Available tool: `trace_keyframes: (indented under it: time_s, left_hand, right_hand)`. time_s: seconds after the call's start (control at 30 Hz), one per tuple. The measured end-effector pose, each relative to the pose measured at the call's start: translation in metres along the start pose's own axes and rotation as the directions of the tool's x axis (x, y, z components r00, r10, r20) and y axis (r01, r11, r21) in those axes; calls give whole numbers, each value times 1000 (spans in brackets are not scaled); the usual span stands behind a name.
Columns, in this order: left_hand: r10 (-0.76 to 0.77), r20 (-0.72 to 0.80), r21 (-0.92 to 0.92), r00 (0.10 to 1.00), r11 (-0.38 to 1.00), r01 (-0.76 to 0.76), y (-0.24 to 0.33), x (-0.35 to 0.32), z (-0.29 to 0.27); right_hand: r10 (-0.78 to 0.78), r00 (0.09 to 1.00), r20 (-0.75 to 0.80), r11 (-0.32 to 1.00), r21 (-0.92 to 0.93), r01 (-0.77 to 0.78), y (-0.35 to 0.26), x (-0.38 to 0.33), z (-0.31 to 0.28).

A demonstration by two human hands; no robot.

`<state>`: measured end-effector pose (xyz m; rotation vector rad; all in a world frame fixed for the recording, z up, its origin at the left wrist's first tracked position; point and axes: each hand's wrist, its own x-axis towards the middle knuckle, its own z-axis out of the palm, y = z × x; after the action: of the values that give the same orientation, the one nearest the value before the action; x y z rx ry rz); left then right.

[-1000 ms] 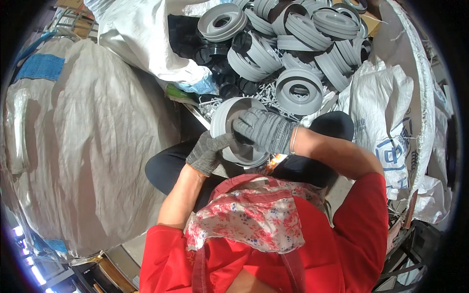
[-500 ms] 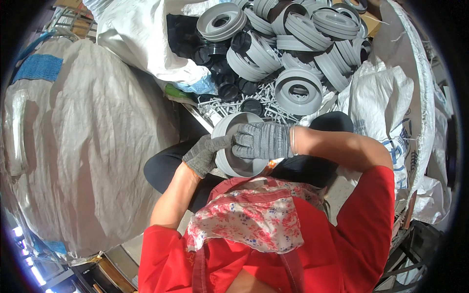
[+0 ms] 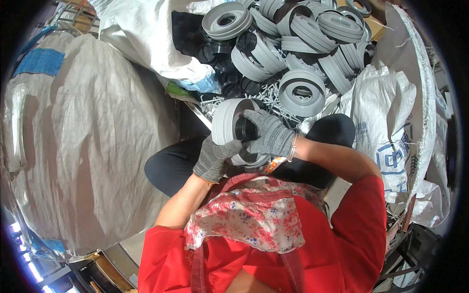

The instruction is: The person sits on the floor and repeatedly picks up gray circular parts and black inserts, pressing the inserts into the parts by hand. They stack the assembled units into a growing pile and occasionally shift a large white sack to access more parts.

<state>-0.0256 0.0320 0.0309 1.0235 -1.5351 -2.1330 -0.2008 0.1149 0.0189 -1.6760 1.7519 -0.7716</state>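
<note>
My left hand [image 3: 216,160], in a grey knit glove, grips the near-left rim of a grey ribbed plastic ring [image 3: 224,122] above my lap. The ring is tilted, with its ribbed side turned to the left. A black threaded plastic cap [image 3: 244,130] shows at its open side. Around this cap curl the fingers of my right hand [image 3: 271,135], gloved the same way. Its fingertips are partly hidden, and how far the cap sits inside the ring cannot be made out.
Beyond my hands lies a heap of grey ribbed rings [image 3: 302,93], with black caps [image 3: 230,90] and loose screws [image 3: 283,108] among them. A big white woven sack [image 3: 93,146] bulges at the left. More sacking [image 3: 378,105] rises at the right.
The grey ring has tipped, showing more of its ribbed side. My right hand has turned, and the black cap has come into sight. My left hand has shifted nearer and to the right.
</note>
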Motion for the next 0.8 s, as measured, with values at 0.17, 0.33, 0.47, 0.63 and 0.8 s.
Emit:
trace_keyframes:
  time_s: [0.17, 0.33, 0.47, 0.63, 0.8]
  left_hand:
    - [-146, 93, -52, 985, 987, 151, 5, -1, -12]
    - [-158, 213, -327, 964, 918, 223, 22, -3, -11]
    - [-267, 259, -391, 928, 850, 353, 26, -1, -17]
    - [-437, 273, -414, 857, 751, 515, 2, 11, -42]
    - [-267, 284, -459, 921, 805, 375, 2, 4, -19]
  right_hand:
    - [-27, 999, 40, 997, -68, 30, -4, -4, 1]
    - [-363, 926, 102, 860, -347, 375, -6, -2, -5]
    - [-656, 733, 179, 541, -566, 622, 0, 2, -5]
    - [-729, 623, 283, 350, -628, 695, -1, 0, 0]
    - [-475, 841, 259, 796, -279, 536, -8, 5, -13]
